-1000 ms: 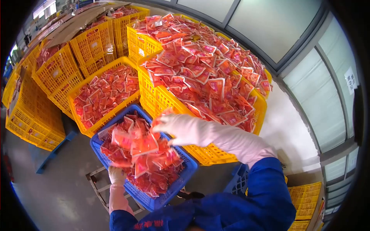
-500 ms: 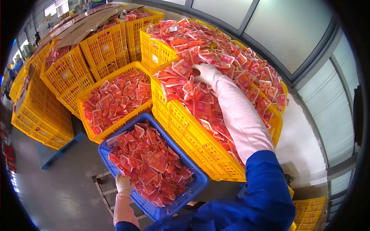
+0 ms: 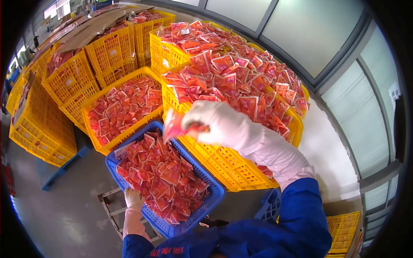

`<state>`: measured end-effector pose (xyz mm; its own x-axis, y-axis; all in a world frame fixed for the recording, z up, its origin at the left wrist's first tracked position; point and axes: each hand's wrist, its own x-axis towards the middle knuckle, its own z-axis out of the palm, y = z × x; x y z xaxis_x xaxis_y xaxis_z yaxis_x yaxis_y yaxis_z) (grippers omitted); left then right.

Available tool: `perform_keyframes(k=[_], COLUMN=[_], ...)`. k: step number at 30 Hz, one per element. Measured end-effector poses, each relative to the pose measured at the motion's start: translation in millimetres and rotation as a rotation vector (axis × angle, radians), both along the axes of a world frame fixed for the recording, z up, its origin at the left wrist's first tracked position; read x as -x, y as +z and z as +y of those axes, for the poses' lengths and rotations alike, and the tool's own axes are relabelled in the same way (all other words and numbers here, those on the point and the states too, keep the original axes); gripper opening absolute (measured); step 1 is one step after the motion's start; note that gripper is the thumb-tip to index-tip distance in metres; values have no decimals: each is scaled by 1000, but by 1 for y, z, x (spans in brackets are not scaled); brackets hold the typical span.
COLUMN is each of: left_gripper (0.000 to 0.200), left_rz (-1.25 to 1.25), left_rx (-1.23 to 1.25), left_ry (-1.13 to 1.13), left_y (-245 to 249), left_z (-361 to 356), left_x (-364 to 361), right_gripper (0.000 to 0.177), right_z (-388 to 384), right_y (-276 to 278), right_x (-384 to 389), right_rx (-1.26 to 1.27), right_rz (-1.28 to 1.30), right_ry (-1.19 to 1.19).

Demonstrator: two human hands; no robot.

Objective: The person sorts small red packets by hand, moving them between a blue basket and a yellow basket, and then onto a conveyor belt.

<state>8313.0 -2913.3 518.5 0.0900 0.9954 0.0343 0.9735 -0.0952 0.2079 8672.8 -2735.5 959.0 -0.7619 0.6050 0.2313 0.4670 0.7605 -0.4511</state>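
Note:
My right hand, in a white glove, grips a bunch of red sachets above the far corner of a blue crate filled with red sachets. My left hand, also gloved, holds the near left rim of the blue crate. Just behind my right hand stands a yellow crate heaped high with the same red sachets.
Several more yellow crates of sachets stand at left and behind, one low one next to the blue crate. A cardboard sheet covers stacked crates at the back. A metal frame is under the blue crate. Grey floor lies at left; windows run along the right.
My right hand has come back from the heaped yellow crate with a bunch of sachets and now hangs over the blue crate. My left hand stays on the crate's rim.

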Motion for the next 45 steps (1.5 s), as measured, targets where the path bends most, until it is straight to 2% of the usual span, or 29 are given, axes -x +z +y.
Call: perform_keyframes(k=[1,3,5,7,8,10,12,13,14,16,18,21,23,26,27,28,29,30,32,33,34,35,36,37,38,40,42,43,45], left_gripper=[17,17,17,16,16,16,15,14,14,13,13,13,13,13,13,13,13,13,14,15,15,15,15,14,14,14,14,15,14], left_rz=[5,11,-20,-14,-10,-17,7,-6,-5,-1,-6,-8,-30,-26,-29,-20,-11,-13,-39,74,70,31,-8,-8,-10,-4,3,11,1], left_rx=[1,-6,-2,13,30,-10,-31,-38,-30,-6,-2,-23,18,-2,12,-3,-22,-18,-234,61,59,41,22,0,4,-38,36,113,62], left_ry=[3,23,13,23,19,5,-18,-2,-4,13,2,14,10,-9,-29,-12,5,-14,-24,20,18,13,12,14,21,-9,-1,-1,-32], left_y=[0,-3,-7,0,3,0,0,3,2,3,7,8,7,5,3,-1,-4,-6,-8,-9,-5,1,4,5,3,2,12,16,13], left_z=[0,1,2,0,2,9,4,4,-2,4,2,3,3,2,0,1,3,3,4,5,4,4,4,3,0,4,5,9,7], left_x=[-1,2,4,1,0,0,0,-1,1,-2,-4,-1,0,0,0,1,1,1,0,-2,-1,0,-1,-3,-1,-2,-5,-6,-4], right_gripper=[28,59,107,122,122,123,111,93,93,77,62,59,55,55,43,32,31,70,83,89,95,98,98,100,112,127,132,110,97], right_z=[6,41,100,166,205,253,262,247,242,239,219,161,112,69,39,37,15,-6,0,12,31,61,80,107,127,199,237,235,246], right_y=[-3,-17,-31,-65,-90,-108,-105,-93,-104,-122,-130,-87,-44,-38,-20,-49,-43,-28,-56,-60,-55,-49,-33,-31,-22,-72,-99,-93,-109], right_x=[-2,-8,-23,-38,-47,-46,-41,-34,-34,-39,-42,-36,-30,-18,-6,-1,9,22,11,-2,-21,-45,-68,-94,-108,-152,-152,-140,-161], right_rx=[-3,-178,-170,-50,116,82,303,404,412,525,504,426,203,-322,-390,-375,-405,-91,-204,-74,56,6,-195,238,27,61,158,118,117], right_rz=[0,-57,-358,-419,-283,-266,-318,-268,-269,323,507,503,325,339,180,120,-44,-388,-371,-303,-234,-85,-183,-97,-458,-518,-546,-528,-425], right_ry=[-2,-79,-329,-448,-457,-481,-405,-485,-485,-315,-396,-428,-549,-281,-217,-127,-42,-19,235,253,273,233,63,-191,-549,-937,-1078,-1120,-1045])
